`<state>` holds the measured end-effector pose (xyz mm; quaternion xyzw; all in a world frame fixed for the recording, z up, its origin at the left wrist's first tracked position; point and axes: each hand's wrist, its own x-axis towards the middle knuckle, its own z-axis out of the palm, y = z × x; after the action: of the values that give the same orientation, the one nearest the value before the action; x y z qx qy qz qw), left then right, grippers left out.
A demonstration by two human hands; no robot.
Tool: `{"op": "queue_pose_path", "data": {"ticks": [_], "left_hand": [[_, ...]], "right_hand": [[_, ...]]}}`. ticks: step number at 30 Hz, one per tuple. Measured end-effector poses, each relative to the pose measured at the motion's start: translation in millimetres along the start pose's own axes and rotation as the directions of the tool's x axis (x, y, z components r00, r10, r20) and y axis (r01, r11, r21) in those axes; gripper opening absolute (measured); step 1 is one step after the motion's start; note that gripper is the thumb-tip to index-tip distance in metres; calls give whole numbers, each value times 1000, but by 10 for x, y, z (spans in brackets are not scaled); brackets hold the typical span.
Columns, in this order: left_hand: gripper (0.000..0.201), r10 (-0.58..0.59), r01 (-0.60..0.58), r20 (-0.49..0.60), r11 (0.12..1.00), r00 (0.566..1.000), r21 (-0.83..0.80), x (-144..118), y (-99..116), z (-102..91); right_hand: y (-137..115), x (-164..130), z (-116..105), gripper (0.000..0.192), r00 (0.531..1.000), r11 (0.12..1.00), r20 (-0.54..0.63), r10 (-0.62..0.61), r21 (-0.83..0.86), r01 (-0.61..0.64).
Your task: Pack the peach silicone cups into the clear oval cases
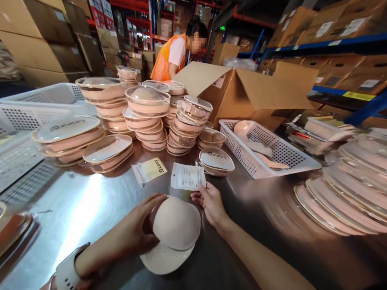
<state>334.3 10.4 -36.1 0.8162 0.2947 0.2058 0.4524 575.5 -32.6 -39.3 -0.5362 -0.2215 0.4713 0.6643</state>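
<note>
L hand: my left hand (137, 227) is curled round the left edge of the top beige cup pad (178, 223), fingers bent, thumb on the rim. White band on that wrist.
R hand: my right hand (211, 203) pinches the bottom edge of a white paper slip (188, 176), thumb and fingertips pressed together on it.
Pads: two beige cup pads near the table's front edge, right btw my hands. Top one sits half over the lower pad (165, 259), touching it.
Table: shiny metal table (75, 209), looks slick.
Nearby: a yellow card in a clear bag (149, 169) just left of the slip. A lidded oval box (216, 160) just behind the slip. Tall stacks of clear-lid boxes (148, 117) further back. White basket (272, 153) to the right w/ more pads in it. A person in an orange vest (169, 56) works far behind.
Risk 1: I think the top pad could slide off the lower one, bc the table is smooth and my hold is only on one side.
Risk 2: the slip is thin, held by one edge, so it may bend or slip out.
Risk 3: the tall stacks look tippy; a bump could knock them over.
</note>
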Motion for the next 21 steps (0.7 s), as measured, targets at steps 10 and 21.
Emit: {"op": "queue_pose_path", "data": {"ticks": [10, 21], "left_hand": [[34, -98, 89, -86, 991, 991, -98, 64, 175, -60], [51, -458, 338, -61, 733, 887, -590, 60, 127, 102]], "right_hand": [[-9, -67, 45, 47, 971, 977, 169, 167, 102, -186], [74, -123, -67, 39, 962, 989, 258, 88, -141, -53]]}}
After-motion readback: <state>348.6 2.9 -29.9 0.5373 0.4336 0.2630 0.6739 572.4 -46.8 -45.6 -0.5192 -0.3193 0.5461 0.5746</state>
